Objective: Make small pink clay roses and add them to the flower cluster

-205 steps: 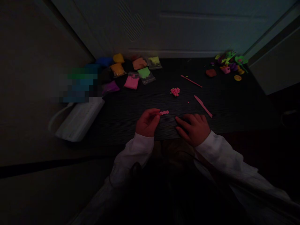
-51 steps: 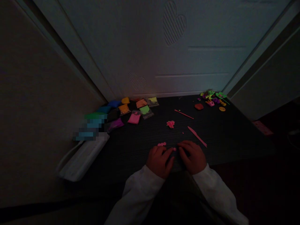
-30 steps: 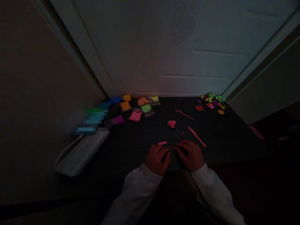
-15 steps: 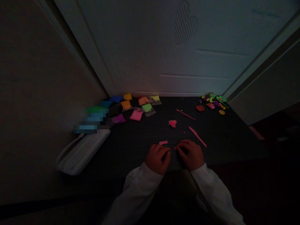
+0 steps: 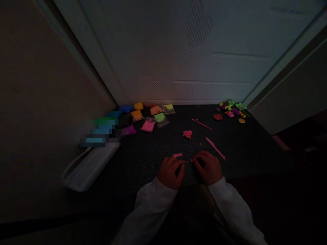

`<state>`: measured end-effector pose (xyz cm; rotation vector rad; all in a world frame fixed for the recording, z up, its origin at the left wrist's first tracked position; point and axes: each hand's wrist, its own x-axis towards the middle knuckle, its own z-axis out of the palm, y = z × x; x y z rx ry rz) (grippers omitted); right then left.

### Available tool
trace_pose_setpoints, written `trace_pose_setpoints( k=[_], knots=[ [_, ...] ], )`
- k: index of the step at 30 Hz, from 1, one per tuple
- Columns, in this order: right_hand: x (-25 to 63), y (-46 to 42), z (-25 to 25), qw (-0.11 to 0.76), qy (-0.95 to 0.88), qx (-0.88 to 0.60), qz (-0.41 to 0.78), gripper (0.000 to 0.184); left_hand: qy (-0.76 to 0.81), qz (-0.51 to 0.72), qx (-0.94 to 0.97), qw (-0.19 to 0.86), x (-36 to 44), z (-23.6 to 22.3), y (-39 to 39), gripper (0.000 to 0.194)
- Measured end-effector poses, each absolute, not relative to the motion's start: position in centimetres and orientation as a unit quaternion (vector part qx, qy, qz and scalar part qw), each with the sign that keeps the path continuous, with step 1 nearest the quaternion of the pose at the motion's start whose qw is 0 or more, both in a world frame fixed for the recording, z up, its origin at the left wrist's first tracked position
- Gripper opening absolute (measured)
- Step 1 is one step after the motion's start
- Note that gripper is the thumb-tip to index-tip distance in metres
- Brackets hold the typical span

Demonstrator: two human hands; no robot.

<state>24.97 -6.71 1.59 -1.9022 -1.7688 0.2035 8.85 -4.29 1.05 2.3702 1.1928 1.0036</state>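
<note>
Left hand (image 5: 171, 173): curled narrow, cannot tell if anything is pinched; fingertips now apart from the small round pink clay-like piece they touched earlier

Just beyond: row of flat pink clay-like discs (image 5: 177, 155), lying loose on the dark, fine-lined tabletop (image 5: 150, 149)

Small round pink clay-like piece (image 5: 191, 160): on tabletop, now at right hand's (image 5: 208, 167) fingertips; narrow curl, grip unclear; shaping seems to rest with this hand

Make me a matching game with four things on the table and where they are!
1. small pink disc
2. row of pink discs
3. red lump
4. white box

A. near the colourful figures
B. at the left end of the table
C. by the right hand
D. just beyond the left hand

Pairs: 1-C, 2-D, 3-A, 4-B
</note>
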Motion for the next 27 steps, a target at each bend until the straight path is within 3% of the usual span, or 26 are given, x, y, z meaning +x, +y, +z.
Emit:
trace_pose_setpoints(
  k=[27],
  knots=[
    [25.19,-6.79,1.54,0.264,-0.650,-0.705,0.103,0.013,0.410,0.353,0.825,0.163,8.87,0.66,-4.13,0.015]
  ],
)
